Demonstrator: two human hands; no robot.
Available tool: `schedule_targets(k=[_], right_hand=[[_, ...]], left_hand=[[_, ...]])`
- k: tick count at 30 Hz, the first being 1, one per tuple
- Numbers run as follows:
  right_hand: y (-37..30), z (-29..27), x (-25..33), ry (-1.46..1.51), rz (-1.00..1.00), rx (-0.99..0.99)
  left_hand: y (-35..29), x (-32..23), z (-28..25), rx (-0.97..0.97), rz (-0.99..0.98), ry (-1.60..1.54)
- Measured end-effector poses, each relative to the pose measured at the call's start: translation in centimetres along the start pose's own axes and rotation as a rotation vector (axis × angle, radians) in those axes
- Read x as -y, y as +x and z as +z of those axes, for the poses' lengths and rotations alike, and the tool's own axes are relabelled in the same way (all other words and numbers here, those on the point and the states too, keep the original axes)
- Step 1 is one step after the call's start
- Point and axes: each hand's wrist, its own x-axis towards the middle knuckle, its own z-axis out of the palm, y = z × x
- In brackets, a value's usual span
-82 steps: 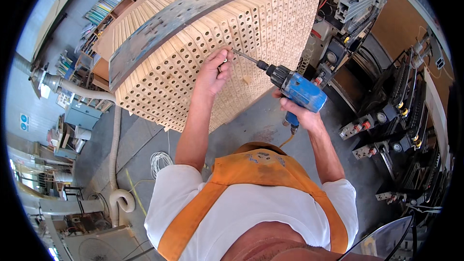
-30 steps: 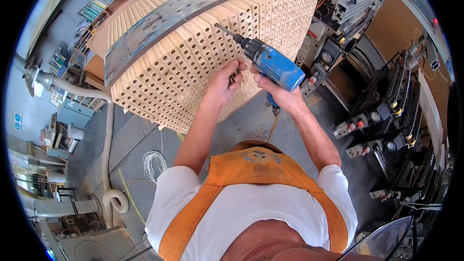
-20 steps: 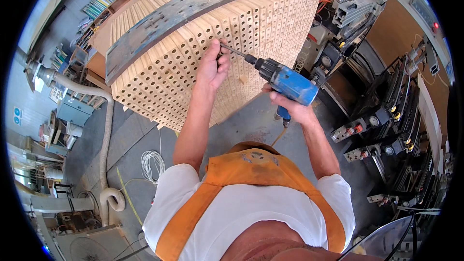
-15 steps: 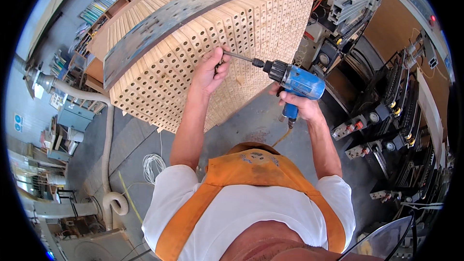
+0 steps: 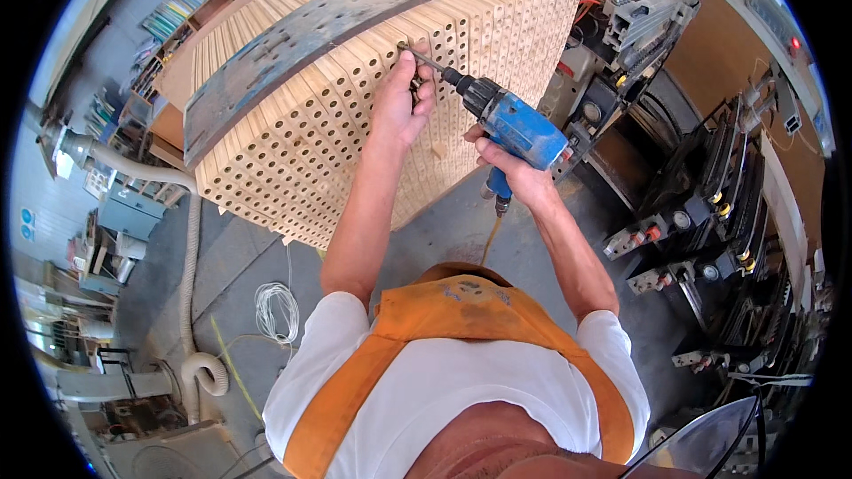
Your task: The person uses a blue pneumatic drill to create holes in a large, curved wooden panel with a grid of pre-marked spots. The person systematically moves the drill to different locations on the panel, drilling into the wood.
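My right hand (image 5: 519, 173) grips a blue air drill (image 5: 525, 129) with a black chuck. A hose runs down from its handle. Its long bit points up and left at the face of a big stack of pale wooden pieces (image 5: 311, 146), drilled with rows of holes, many showing dark rings. My left hand (image 5: 404, 98) is closed beside the bit's tip, thumb and forefinger near a hole in the upper rows. Small dark metal pieces (image 5: 415, 84), like threaded inserts, show among its curled fingers. Whether the tip touches the wood is hard to tell.
A worn dark board (image 5: 293, 49) lies on top of the stack. Machinery with gauges (image 5: 683, 217) stands at the right. At the left are a ribbed hose (image 5: 191, 266) and a coiled white cable (image 5: 277, 312) on the floor.
Both hands have moved up toward the higher rows of holes. The drill has swung up and left, its bit now pointing more steeply at the stack.
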Motion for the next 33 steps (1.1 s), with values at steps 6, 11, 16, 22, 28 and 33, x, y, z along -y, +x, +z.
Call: schedule_targets(k=[6,11,16,22,28,33], right_hand=[[0.2,-0.2,1.1,-0.137,-0.090,0.019],[0.1,0.2,1.0,-0.322,-0.154,0.004],[-0.1,0.1,1.3,-0.354,-0.168,0.036],[0.0,0.0,0.8,-0.430,-0.199,0.022],[0.1,0.1,0.5,-0.240,-0.149,0.003],[-1.2,-0.5,1.3,-0.458,-0.259,0.026]], left_hand=[[-2.2,2.0,-1.9,0.073,-0.273,0.138],[-4.1,6.7,-4.9,0.100,-0.425,0.233],[-4.5,7.6,-5.1,0.002,-0.353,0.276],[-4.4,6.4,-3.8,-0.097,-0.246,0.173],[-2.6,2.9,-1.5,-0.048,-0.029,0.125],[-0.4,0.3,-1.6,-0.020,0.013,-0.161]])
